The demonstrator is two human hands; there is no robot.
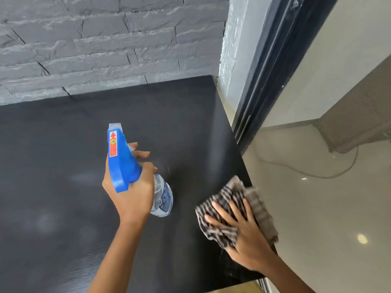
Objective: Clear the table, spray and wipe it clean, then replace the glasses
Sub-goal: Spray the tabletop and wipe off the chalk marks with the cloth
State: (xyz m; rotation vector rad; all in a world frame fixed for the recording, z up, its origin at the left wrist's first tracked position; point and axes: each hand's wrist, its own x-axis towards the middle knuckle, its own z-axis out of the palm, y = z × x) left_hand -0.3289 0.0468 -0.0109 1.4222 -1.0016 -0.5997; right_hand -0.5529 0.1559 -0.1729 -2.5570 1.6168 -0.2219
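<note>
left hand (131, 191): raised above the table (63, 157), fist wrapped round the spray bottle (124, 163) neck, two fingers extended at the trigger | right hand (243, 233): palm down, fingers spread, pressing the cloth (224, 208) flat at the table's right edge | forearms: both bare, entering from the near side

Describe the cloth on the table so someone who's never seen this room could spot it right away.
Start at the black table that runs up to the grey stone wall. Follow its right-hand edge toward the near corner, where the right hand lies flat on a crumpled cloth. It is striped dark and pale grey, unlike the blue-topped spray bottle in the left hand.
</note>
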